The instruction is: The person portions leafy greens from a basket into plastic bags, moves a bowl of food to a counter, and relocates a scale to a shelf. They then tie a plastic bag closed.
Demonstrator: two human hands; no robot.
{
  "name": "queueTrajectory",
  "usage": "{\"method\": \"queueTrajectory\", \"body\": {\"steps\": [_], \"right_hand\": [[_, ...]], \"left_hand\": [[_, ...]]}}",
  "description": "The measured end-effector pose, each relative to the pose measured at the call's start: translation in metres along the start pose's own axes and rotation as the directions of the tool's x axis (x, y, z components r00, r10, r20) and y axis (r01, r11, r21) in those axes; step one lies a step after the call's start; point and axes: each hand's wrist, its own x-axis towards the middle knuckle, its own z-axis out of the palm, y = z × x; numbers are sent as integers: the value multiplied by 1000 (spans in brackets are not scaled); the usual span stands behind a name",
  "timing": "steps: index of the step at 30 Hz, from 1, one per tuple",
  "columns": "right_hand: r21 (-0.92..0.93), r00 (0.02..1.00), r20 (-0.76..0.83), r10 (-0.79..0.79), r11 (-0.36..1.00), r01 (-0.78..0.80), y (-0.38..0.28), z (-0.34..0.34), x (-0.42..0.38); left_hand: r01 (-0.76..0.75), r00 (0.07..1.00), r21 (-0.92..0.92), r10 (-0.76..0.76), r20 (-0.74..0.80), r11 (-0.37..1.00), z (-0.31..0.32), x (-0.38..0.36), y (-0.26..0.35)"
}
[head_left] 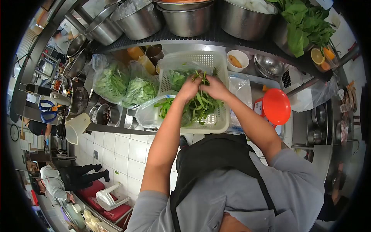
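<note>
Leafy greens (pixel 204 104) sit in a cream perforated basket (pixel 223 116), left hand (pixel 188 89) and right hand (pixel 215 88) pinching some in their fingers. Clear bags (pixel 103 62) just left hold more leaves (pixel 110 83). Farther back, white bowl (pixel 244 56) of orangey stuff (pixel 234 60), then steel pot (pixel 245 25) of white chunks (pixel 256 7) on a shelf (pixel 208 43).

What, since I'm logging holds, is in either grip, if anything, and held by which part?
Greens: the left grip and right grip hold them together, near the bunch's far end. Whether that part is stem or leaf can't be told.
</note>
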Motion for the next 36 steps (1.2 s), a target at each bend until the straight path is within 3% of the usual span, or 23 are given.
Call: {"method": "queueTrajectory", "body": {"steps": [3, 4, 7, 9, 11, 13, 14, 17, 19, 20, 23, 24, 27, 30, 32, 35, 36], "right_hand": [[129, 991, 6, 136, 982, -136, -4, -16, 18], [233, 993, -113, 16, 972, 11, 7, -11, 24], [359, 985, -130, 110, 931, -56, 26, -20, 31], [413, 991, -71, 111, 908, -72, 24, -25, 28], [488, 990, 15, 142, 863, -131, 18, -32, 24], [550, 986, -18, 167, 825, -130, 23, -25, 25], [568, 983, -50, 179, 815, -120, 26, -22, 27], [628, 975, -124, 182, 776, -65, 23, -25, 28], [672, 973, -127, 193, 738, -59, 23, -33, 28], [527, 968, -148, 204, 844, -97, 28, -35, 28], [329, 978, -132, 160, 938, -109, 5, -44, 14], [381, 981, -141, 133, 922, -70, 9, -41, 15], [478, 985, -155, 79, 878, 5, 17, -32, 11], [540, 988, -134, 79, 842, 6, -7, -33, 5], [665, 987, -113, 111, 747, -8, -14, -31, 2], [629, 992, -112, -50, 769, 110, -43, -18, -4], [658, 995, -103, -5, 750, 71, -54, -14, -5]], "left_hand": [[-32, 997, 169, 43, -62, 985, -7, 9, 9], [-56, 992, 108, 67, -102, 993, -7, 0, 19], [9, 978, 424, 80, -190, 906, 13, -33, 9], [-2, 891, 727, 331, -311, 686, 38, -58, 2], [23, 951, 749, 216, -220, 662, 57, -66, -13], [109, 993, 822, -31, -111, 558, 76, -56, -51], [66, 996, 847, -87, -24, 527, 74, -52, -59], [68, 992, 804, -129, 11, 591, 65, -53, -63], [73, 991, 829, -133, 2, 555, 55, -79, -23], [91, 987, 827, -161, -1, 554, 47, -94, -1], [122, 991, 807, -112, -70, 577, 18, -142, 44], [134, 991, 781, -76, -111, 610, 9, -152, 59], [169, 924, 433, 11, -383, 885, -7, -156, 83], [57, 887, 268, 74, -455, 962, -8, -131, 90], [20, 893, 301, 118, -434, 953, -3, -104, 73], [-14, 915, 364, 159, -371, 931, 15, -79, 61], [-94, 912, 455, 260, -316, 885, 19, -76, 58]]}}
